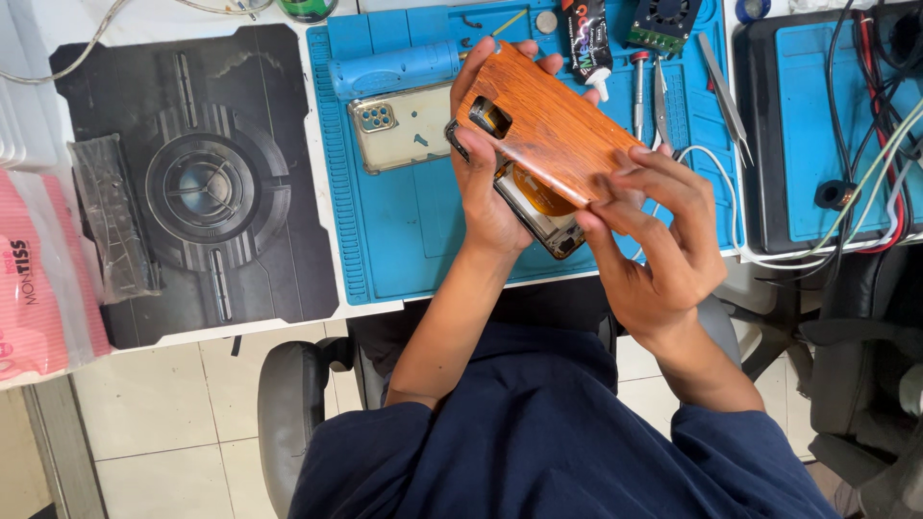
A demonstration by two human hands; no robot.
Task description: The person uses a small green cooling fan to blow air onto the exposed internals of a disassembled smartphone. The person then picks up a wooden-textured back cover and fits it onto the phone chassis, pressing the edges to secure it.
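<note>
My left hand [490, 192] grips an opened phone body [538, 213] from underneath, its inner parts showing at the lower end. A wood-grain back cover [543, 123] with a camera cutout lies tilted over the phone, lifted at one side. My right hand [654, 235] pinches the cover's lower right edge with its fingertips. Both hands hover above a blue work mat [413, 231].
A clear phone case [404, 127] and a blue tool [394, 67] lie on the mat behind my hands. Tweezers [721, 82], a screwdriver [639, 91], a glue tube [588, 43] and cables [865, 173] sit to the right. A dark mat [192, 183] and a pink tissue pack [43, 279] lie left.
</note>
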